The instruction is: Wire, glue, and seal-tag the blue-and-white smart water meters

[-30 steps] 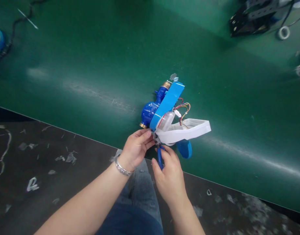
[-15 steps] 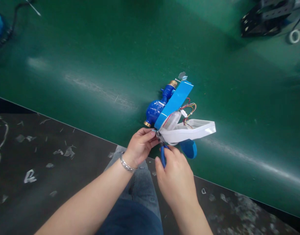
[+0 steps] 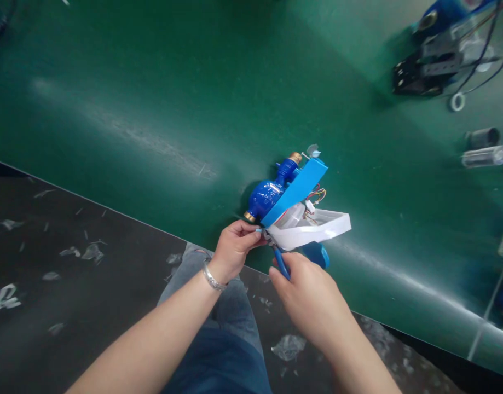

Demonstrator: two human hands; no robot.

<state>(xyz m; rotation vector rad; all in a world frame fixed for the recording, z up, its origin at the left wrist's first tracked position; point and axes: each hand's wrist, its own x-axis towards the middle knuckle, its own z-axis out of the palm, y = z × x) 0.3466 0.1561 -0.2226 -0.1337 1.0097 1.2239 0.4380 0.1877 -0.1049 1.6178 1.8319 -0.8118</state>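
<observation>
Near the front edge of the green table lies a blue water meter (image 3: pixel 266 196) with brass threaded ends. A bright blue plastic housing (image 3: pixel 296 192) leans against it, joined to a white open casing (image 3: pixel 312 230) with thin coloured wires (image 3: pixel 317 196) inside. My right hand (image 3: pixel 306 282) is wrapped round blue-handled pliers (image 3: pixel 282 264), whose jaws meet the near corner where the two housings join. My left hand (image 3: pixel 235 249) is closed in a pinch at that same corner, by the jaw tips; what lies between its fingers is too small to name. A blue cover (image 3: pixel 317 254) shows behind the casing.
At the back right stands a black and grey metal fixture (image 3: pixel 427 68) with cables, and a white ring (image 3: pixel 457 102) beside it. Dark and clear cylinders (image 3: pixel 483 146) lie at the right. Plastic scraps (image 3: pixel 288 347) litter the floor below the table edge.
The view has shifted, bringing more of the right side into sight. The pliers now slant more, their handles swung right with my right hand; my left hand stays pinched at the corner.
</observation>
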